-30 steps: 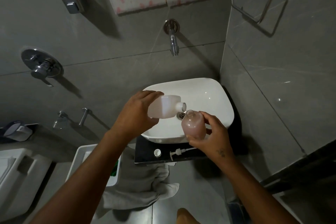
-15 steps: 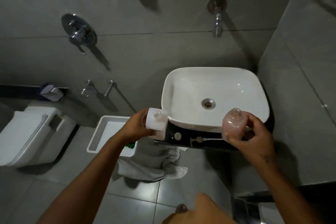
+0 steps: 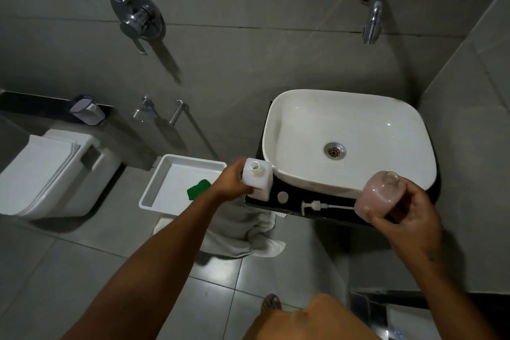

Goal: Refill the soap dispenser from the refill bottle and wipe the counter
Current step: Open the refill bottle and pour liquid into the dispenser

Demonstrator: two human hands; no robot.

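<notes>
A single wide-angle camera worn on the person's head looks steeply down and forward from standing height. The white ceramic basin (image 3: 350, 143) lies right of centre, the grey tiled wall (image 3: 248, 58) ahead, both forearms reaching in from below.

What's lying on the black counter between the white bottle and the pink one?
In the head view, between the white refill bottle and the pink dispenser, a small round white cap and the pump head with its tube lie on the black counter.

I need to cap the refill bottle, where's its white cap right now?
In the head view, the white cap lies on the black counter, between the refill bottle and the pump.
</notes>
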